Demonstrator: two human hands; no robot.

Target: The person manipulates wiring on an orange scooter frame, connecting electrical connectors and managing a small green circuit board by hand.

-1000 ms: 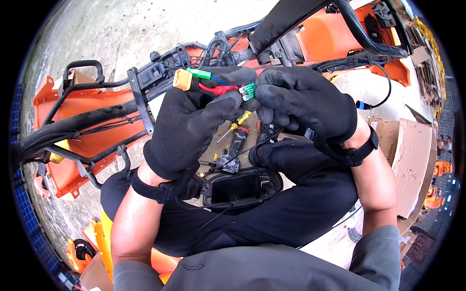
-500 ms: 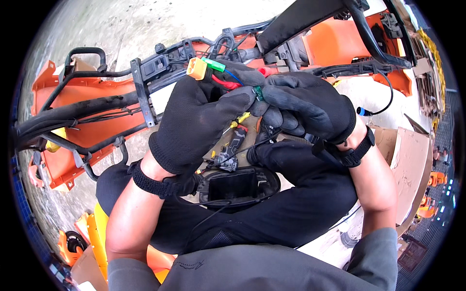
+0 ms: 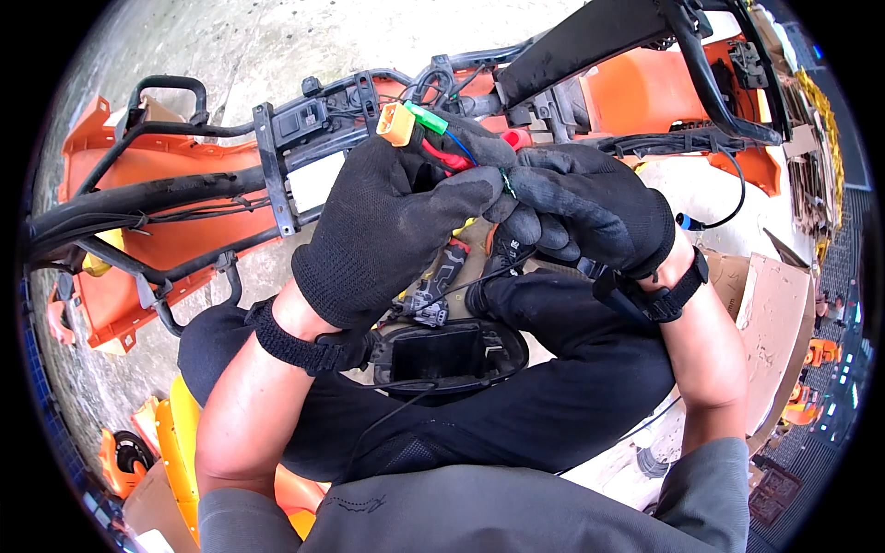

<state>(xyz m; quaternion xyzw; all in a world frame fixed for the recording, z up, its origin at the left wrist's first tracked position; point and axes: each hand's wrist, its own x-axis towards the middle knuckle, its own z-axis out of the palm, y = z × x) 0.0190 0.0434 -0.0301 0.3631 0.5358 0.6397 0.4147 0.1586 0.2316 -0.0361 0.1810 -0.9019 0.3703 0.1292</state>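
My left hand point(image 3: 359, 226), in a black work glove, is closed around a bundle of wires. Out of its grip stick a yellow-orange plug connector point(image 3: 395, 124) and a bright green connector point(image 3: 426, 117), along with a red sleeved wire point(image 3: 447, 158) and a thin blue wire point(image 3: 461, 147). My right hand point(image 3: 604, 207), gloved alike, has its thumb and fingers pressed together against the left fingertips. Between both sets of fingertips shows a small dark green piece point(image 3: 508, 183), mostly covered, its kind unclear. Another red piece point(image 3: 517, 138) peeks out behind the fingers.
Beyond my hands lies a black tubular vehicle frame point(image 3: 166, 194) with orange panels point(image 3: 636, 83). A blue-tipped cable point(image 3: 687, 222) hangs at right. By my legs are a power tool point(image 3: 433, 295) and a black open housing point(image 3: 442, 359). Cardboard point(image 3: 774, 323) stands right.
Both hands, still together, have shifted slightly right in the view with the wires. The green piece between the fingertips shows less and looks narrower now.
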